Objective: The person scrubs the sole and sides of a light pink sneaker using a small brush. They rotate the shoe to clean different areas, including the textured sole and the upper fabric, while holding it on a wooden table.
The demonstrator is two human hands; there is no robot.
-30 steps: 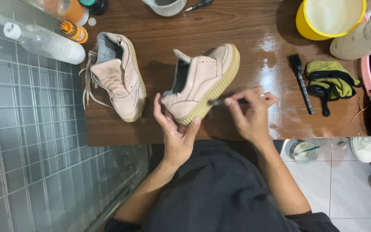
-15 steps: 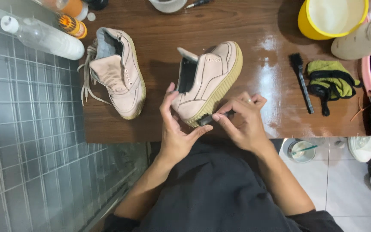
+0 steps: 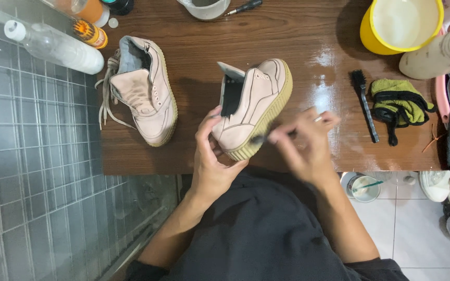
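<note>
At mid-frame the left hand [image 3: 212, 164] cups the pink shoe [image 3: 251, 109] tilted on the wooden table [image 3: 298, 47], while the blurred right hand [image 3: 303, 140] pinches a small brush [image 3: 259, 139] against its sole edge, best scrubbed with short, firm strokes

Bright overhead light, tabletop [image 3: 308, 31] glare, right hand [image 3: 303, 143] blurred.

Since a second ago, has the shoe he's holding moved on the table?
No, the held shoe has hardly shifted: it keeps about the same gap to the laced shoe lying left of it.
</note>
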